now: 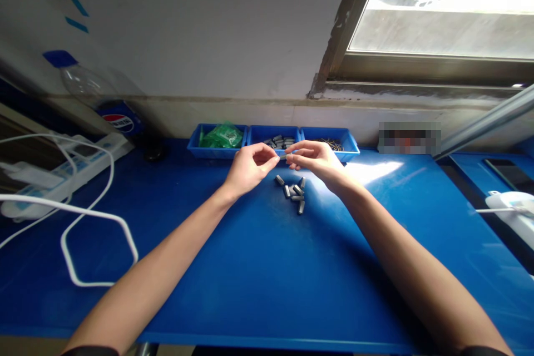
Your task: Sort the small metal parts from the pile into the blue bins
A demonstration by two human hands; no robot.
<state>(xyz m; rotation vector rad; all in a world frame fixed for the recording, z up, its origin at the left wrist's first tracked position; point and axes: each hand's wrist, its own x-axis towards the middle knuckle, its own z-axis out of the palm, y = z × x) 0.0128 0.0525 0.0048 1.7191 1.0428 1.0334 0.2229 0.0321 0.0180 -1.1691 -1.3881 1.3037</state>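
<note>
My left hand [249, 167] and my right hand [319, 161] meet over the desk, in front of the blue bins. A small silvery piece [283, 157] shows between their fingertips. My right fingers pinch it; my left thumb and forefinger are closed at its other end, and what they grip there is too small to make out. On the desk just below lie several small black-and-silver block-shaped pieces [297, 190] in a loose cluster. Similar pieces [280, 142] fill part of the middle bin [255, 151], partly hidden behind my hands.
The left bin [208, 152] holds a green plastic bag [223, 135]; the right bin [351, 144] holds thin metal pins [334, 144]. A cola bottle [120, 117], a power strip [100, 153] and white cables [98, 211] occupy the left. A phone [509, 172] lies far right.
</note>
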